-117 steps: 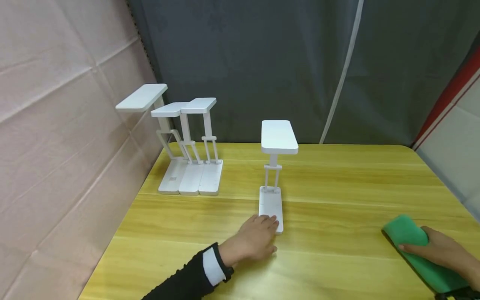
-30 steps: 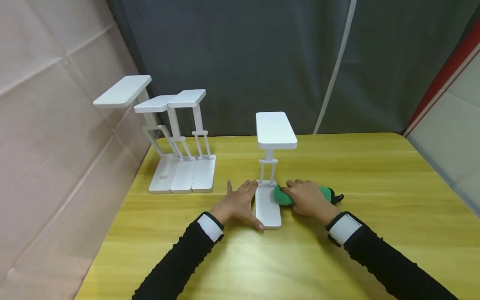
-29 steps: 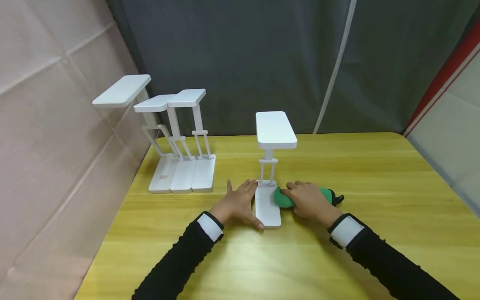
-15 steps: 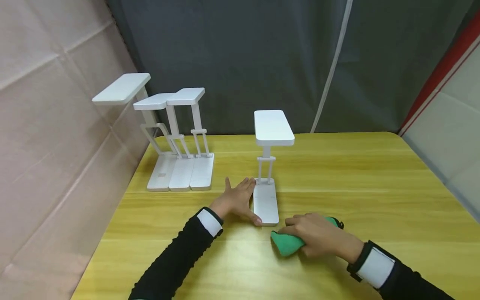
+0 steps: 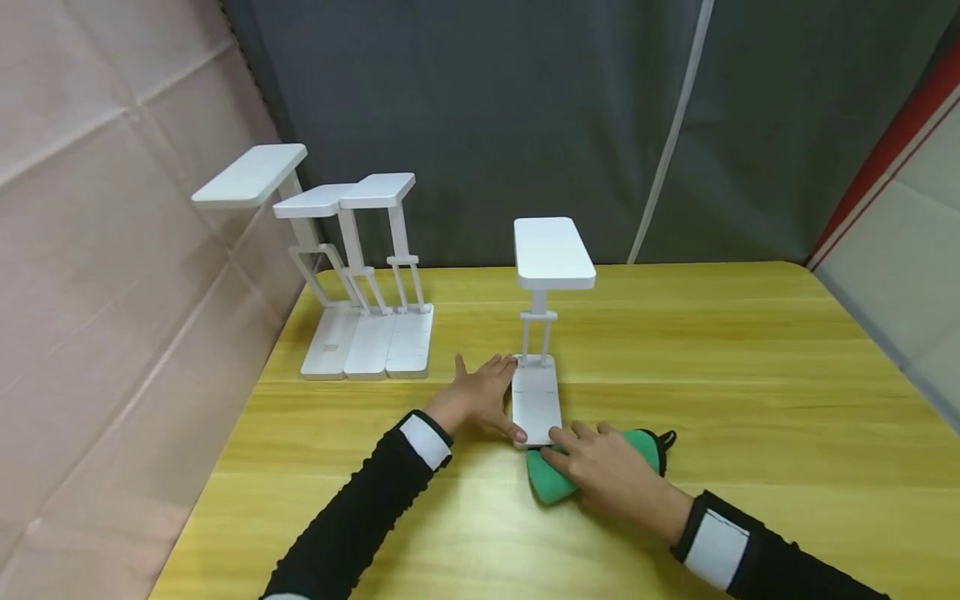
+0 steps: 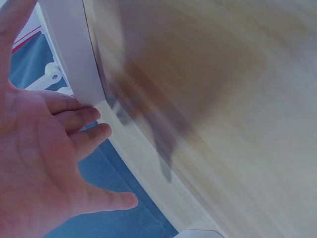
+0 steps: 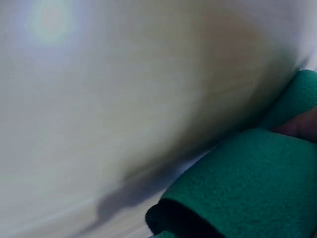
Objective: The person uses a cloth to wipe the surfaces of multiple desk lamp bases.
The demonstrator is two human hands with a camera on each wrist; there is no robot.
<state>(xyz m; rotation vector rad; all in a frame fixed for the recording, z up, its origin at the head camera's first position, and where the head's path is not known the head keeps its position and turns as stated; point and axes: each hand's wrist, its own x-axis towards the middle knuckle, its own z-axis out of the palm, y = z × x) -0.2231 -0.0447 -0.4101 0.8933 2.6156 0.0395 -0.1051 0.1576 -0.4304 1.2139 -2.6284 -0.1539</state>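
A white desk lamp (image 5: 553,250) stands on the wooden table, its flat head above a two-strut arm and a rectangular base (image 5: 536,400). My left hand (image 5: 480,396) lies with straight, spread fingers along the base's left edge, thumb at the front corner. The left wrist view shows its fingertips touching the white base edge (image 6: 74,54). My right hand (image 5: 607,471) holds a folded green cloth (image 5: 551,485) with a black border and loop against the base's front end. In the right wrist view the cloth (image 7: 247,183) hides most of the fingers.
Three more white desk lamps (image 5: 369,340) stand side by side at the back left of the table (image 5: 712,350), their bases touching. A pale wall sheet (image 5: 135,333) is on the left and a dark curtain (image 5: 480,125) behind.
The green cloth and right hand came in from the far right to the base's right side, then moved round to its front end. The left hand shifted from the base's front to its left edge.
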